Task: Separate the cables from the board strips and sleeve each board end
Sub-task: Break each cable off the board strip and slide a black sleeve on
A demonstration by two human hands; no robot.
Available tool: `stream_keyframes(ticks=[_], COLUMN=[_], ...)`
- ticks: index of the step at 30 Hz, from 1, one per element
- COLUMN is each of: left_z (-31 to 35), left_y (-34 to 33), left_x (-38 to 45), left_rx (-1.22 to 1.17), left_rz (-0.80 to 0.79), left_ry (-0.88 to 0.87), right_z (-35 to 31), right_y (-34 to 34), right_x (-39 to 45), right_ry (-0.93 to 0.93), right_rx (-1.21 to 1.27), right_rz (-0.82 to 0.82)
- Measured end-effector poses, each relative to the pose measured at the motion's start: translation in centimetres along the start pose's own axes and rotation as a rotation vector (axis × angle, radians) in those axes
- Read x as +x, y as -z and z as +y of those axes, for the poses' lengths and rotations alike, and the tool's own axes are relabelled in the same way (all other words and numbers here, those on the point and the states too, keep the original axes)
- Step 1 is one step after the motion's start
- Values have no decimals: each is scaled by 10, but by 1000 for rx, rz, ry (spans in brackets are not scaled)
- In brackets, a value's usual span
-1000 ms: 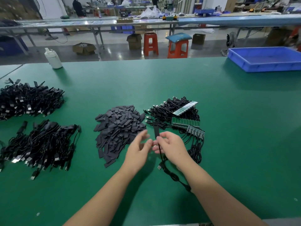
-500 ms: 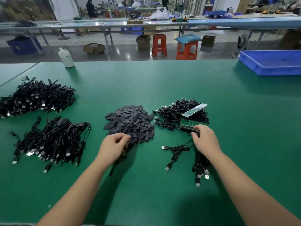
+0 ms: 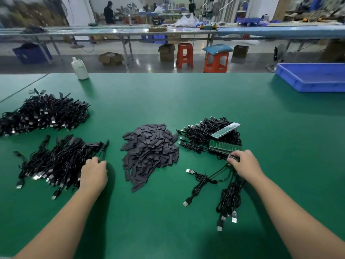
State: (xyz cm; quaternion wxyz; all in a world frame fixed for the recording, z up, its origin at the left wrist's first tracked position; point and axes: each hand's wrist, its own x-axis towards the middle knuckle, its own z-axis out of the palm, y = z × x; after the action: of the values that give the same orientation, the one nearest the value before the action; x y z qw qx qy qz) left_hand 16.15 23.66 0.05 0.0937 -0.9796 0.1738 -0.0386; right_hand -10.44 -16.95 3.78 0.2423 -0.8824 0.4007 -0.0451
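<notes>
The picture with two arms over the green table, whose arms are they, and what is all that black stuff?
The camera sits on a person's head, so you look down at their own arms. The left hand rests at the edge of a near pile of cables on the green table. The right hand has its grip on a small board end with cables hanging from it. Between the hands lies a heap of flat black sleeves. Green board strips sit on another cable pile.
</notes>
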Motion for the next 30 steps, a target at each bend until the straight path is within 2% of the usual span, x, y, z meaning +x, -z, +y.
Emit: stream_keyframes(ticks=[2,4,6,8,10,13,15,21,30], left_z=[7,24,53,92,135,195,223,244,256], left_y=[2,13,31,53,77,106,118,128,126], left_x=[-3,-6,-12,-21,-35,-57,-67,-73,-86], left_rx=[-4,-117,-274,-484,-703,-967,-1031,-1076,-943], left_rz=[99,192,283,304,204,-93,-141,-107,108], left_ry=[-16,-85,-212,-363,-481,-571,-611,-478,-349], right_z=[-5,-13,-23,-36,-50,-68,-75,-70,-74], right_y=[7,14,20,23,26,27,28,30,23], right_x=[-1,-4,-8,-12,-18,-27,-33,-38,-37], right_ry=[45,76,118,165,217,310,351,342,344], right_rx=[66,105,112,136,159,162,192,250,154], right_rz=[19,12,-1,2,23,40,33,22,135])
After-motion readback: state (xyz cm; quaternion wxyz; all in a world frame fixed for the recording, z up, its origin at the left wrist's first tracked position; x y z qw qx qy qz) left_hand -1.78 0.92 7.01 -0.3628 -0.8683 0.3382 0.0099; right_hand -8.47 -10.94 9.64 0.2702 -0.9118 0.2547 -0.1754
